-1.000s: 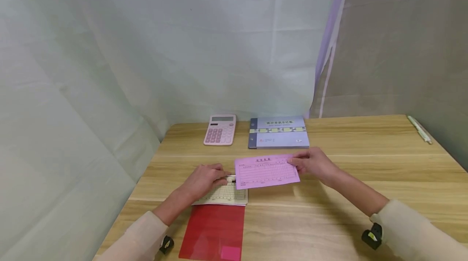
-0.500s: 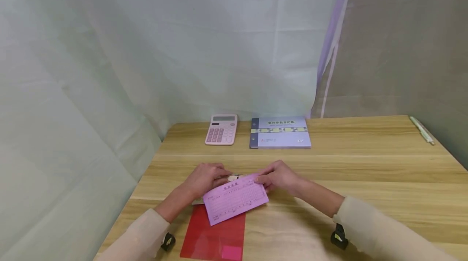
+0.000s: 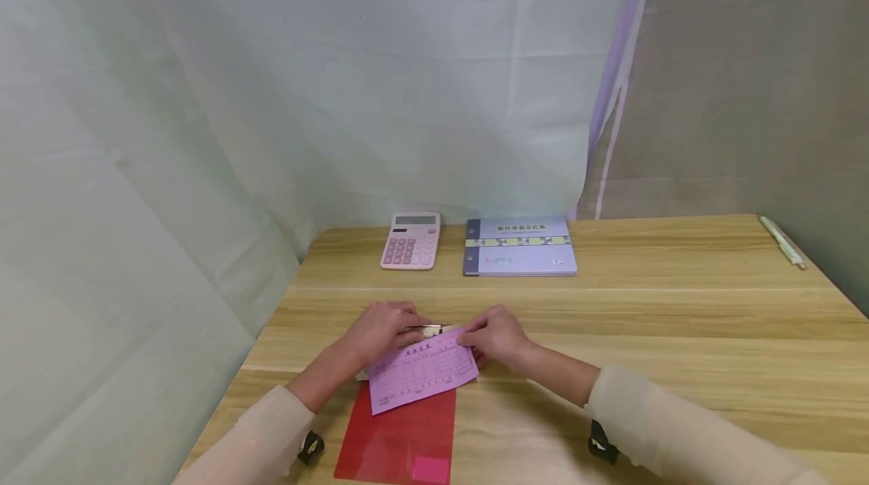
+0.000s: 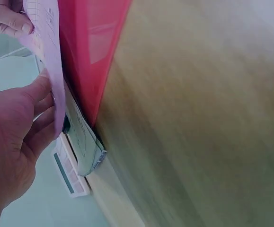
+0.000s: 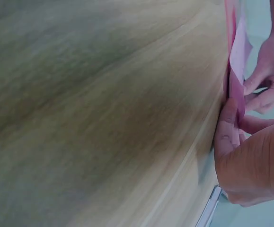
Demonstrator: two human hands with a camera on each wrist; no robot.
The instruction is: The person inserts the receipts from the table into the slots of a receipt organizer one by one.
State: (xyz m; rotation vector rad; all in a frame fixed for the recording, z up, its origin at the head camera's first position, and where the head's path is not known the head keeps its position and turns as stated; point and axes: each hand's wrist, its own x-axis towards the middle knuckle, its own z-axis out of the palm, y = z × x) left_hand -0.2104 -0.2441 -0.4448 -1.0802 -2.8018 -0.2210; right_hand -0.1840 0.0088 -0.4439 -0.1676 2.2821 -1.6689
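Note:
A pink printed slip lies tilted over a red folder near the table's front left. My right hand pinches the slip's upper right corner between thumb and fingers. At the folder's top edge, my left hand has its fingers curled at a thin metal clip, which it appears to grip; the slip hides part of that hold. In the left wrist view the slip's edge runs against the left thumb. A cream form stack sits beneath the slip, mostly covered.
A pink calculator and a blue-grey account book lie along the table's back edge. Far off at the right edge is a white pen. Pale curtains stand behind and left of the wooden table.
The right hand has carried the pink slip left and down, from beside the cream stack to over it and the folder. The left hand has stayed at the clip.

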